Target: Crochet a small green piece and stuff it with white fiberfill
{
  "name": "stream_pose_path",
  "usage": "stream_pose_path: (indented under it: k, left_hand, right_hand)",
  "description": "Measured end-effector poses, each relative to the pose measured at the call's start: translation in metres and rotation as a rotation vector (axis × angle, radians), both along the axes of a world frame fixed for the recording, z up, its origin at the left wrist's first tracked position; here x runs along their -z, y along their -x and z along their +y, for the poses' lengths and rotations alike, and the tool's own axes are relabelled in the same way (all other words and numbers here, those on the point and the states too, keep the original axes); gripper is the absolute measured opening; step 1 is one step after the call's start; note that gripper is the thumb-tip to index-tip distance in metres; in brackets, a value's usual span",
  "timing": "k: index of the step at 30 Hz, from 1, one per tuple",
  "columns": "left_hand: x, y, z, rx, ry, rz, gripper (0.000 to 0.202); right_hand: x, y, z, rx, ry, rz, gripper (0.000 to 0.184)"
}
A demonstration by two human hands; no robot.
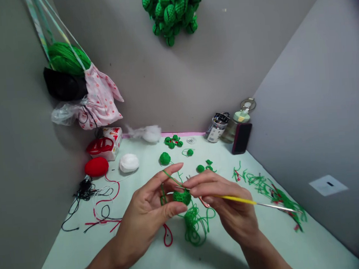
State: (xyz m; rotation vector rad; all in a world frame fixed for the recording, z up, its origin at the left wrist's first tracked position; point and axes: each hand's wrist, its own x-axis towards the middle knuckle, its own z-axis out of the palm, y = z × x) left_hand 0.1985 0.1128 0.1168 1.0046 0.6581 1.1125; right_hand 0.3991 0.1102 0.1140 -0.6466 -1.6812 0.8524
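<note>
Between thumb and fingers, my left hand (148, 209) grips a small green crocheted piece (182, 197), and green yarn runs up over its raised index finger. My right hand (223, 195) is closed around a crochet hook (239, 199) with a yellow handle. The hook's metal tip lies at the top edge of the crocheted piece; whether it passes through a stitch I cannot tell. Under the hands lies a loose tangle of green yarn (195, 228). Partly hidden behind my right hand are scissors (204, 202). A red yarn loop (168, 235) rests by my left wrist.
Left on the table are a red yarn ball (96, 167), a white yarn ball (129, 163) and black yarn (86, 189). Small green balls (165, 158) sit behind the hands. Green yarn scraps (271, 191), a phone (242, 138) and a jar (216, 129) are at right.
</note>
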Motion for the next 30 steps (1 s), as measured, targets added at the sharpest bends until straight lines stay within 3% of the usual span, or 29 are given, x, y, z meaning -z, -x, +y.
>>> stream_pose_path:
  k: [6,9,21,30]
  left_hand:
    - [0.003,0.001,0.002,-0.028,-0.063,0.094,0.053]
    - [0.004,0.004,0.003,-0.001,-0.075,0.127,0.053]
    - [-0.001,0.008,0.005,0.138,-0.037,0.151,0.051]
    - [0.000,0.008,0.006,0.112,-0.025,0.275,0.056]
  right_hand:
    - [0.007,0.009,0.010,-0.087,0.231,0.305,0.017]
    - [0.009,0.009,0.015,-0.124,0.299,0.344,0.020]
    - [0.014,-0.015,0.021,-0.283,0.225,0.173,0.019]
    - [0.000,-0.020,0.018,-0.254,0.109,0.000,0.020]
